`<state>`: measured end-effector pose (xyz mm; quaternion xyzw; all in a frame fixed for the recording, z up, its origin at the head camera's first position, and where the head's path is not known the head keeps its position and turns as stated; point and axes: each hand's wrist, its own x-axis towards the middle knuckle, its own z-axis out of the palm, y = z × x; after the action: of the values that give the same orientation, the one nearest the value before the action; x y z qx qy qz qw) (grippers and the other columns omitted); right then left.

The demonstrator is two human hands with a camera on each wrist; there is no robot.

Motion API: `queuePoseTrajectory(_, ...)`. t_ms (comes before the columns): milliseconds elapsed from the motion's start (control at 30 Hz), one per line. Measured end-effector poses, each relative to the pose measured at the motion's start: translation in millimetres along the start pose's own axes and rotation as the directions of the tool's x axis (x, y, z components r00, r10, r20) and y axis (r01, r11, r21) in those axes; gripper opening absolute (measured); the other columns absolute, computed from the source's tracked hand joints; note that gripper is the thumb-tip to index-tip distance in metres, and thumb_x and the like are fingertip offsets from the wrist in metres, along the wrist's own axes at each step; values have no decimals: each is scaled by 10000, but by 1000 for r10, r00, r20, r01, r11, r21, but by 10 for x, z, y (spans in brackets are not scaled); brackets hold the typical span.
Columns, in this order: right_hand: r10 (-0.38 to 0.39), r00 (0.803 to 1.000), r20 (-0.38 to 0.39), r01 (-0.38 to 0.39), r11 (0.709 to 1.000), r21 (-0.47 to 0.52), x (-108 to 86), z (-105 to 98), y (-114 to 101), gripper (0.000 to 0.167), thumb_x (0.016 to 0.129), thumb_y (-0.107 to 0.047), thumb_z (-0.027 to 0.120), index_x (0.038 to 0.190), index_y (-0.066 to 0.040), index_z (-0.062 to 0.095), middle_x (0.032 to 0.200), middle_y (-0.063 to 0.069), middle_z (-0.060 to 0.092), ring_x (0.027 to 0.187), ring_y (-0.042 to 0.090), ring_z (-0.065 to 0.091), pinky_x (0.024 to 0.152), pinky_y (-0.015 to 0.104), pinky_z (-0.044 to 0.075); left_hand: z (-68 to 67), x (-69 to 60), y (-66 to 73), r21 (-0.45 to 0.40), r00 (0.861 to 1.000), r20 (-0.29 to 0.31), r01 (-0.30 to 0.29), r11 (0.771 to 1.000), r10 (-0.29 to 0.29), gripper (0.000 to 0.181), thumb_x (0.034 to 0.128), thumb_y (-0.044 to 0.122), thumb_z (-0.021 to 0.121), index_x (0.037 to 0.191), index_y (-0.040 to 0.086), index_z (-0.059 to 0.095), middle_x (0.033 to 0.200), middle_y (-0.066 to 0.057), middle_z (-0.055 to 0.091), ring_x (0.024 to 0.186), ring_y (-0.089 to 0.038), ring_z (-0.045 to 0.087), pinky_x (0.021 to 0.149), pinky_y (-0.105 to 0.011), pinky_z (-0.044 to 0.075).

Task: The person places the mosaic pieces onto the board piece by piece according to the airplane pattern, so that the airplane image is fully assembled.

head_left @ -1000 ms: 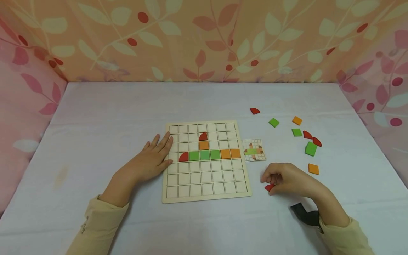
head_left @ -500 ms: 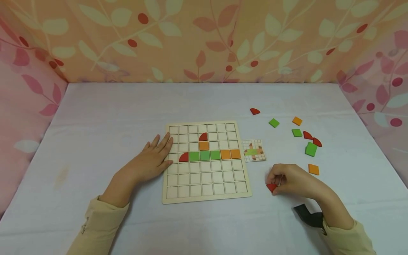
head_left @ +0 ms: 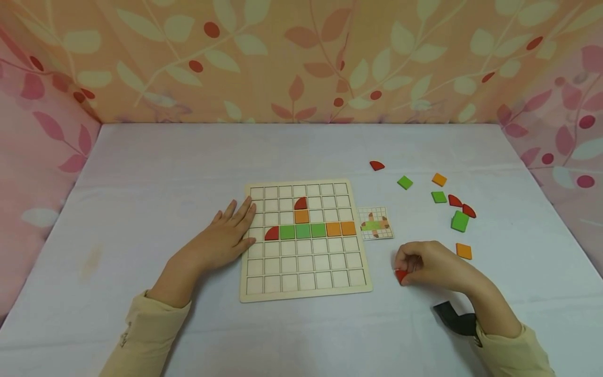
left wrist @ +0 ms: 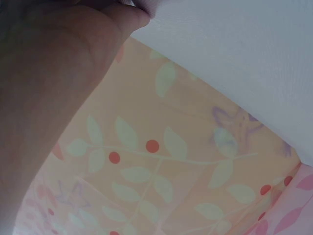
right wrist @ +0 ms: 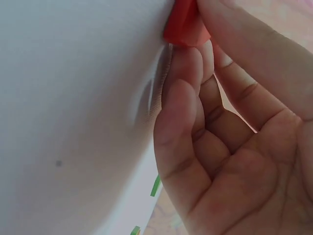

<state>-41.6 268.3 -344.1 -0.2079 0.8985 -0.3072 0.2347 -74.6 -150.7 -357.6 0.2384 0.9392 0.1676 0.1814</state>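
My left hand lies flat with spread fingers on the left edge of a wooden grid board. In the left wrist view only part of that hand shows. To the right of the board, my right hand pinches a red quarter-circle tile between thumb and fingers, just over the cloth. The right wrist view shows the same red tile at the fingertips. On the board sit a row of red, green and orange tiles, with an orange tile and a red quarter-circle above it.
A small pattern card touches the board's right side. Loose tiles lie scattered at the right, among them a green square, an orange square and a red quarter-circle. A patterned curtain borders the table's back.
My right hand has shifted slightly right and turned the red quarter-circle tile in its fingers. The left hand stays on the board, and the tiles on the board are unchanged.
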Motion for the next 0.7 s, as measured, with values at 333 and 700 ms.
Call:
queuePoseTrajectory(333,-16,999,-29,16,1000,5,51,-37,-8,183,746,-104,791,788,-167,624,712,-93,558,659,88,516,597,220,467,-13,-1,11,7,1000,-4,0,1000,0,674,999,296,447,1499,-9,111,1570,-159,19,1403,-431,1,1090,-605,81)
queuePoseTrajectory(700,2,995,-99,-1,1000,15,205,-72,-79,144,799,-39,730,814,-143,633,747,-68,588,727,128,548,651,223,479,-1,-5,6,6,1000,-10,-1,1000,1,673,999,290,446,1498,-11,110,1570,-158,16,1404,-428,-2,1091,-604,77)
